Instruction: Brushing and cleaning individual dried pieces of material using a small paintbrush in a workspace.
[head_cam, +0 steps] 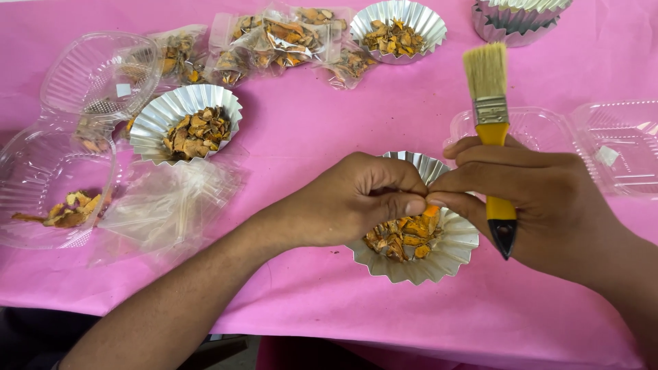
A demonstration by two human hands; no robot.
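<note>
Left hand (356,199) is curled nearly closed over the near foil cup (449,253), its thumb and forefinger pinching a small orange piece (430,212) just above the cup's dried orange-brown chips (401,238). Right hand (541,205) meets it fingertip to fingertip over the same cup and is also closed around the yellow handle of a paintbrush (495,137), bristles up and dark handle tip pointing down past the cup's right rim. Because that hand does two jobs at once, the pinched piece could slip and drop outside the cup onto the pink surface (308,301), and the brush could tilt in the grip and knock the light foil rim, spilling chips. Left of this cup, loose clear bags (168,205) and an open clear clamshell box (48,185) with a few chips lie near the forearm, which could drag them. Farther left sits a second filled foil cup (186,123); beyond the near cup are sealed chip packets (288,38), a third filled cup (397,29) and stacked empty cups (517,19); an empty clamshell (603,144) lies right.
</note>
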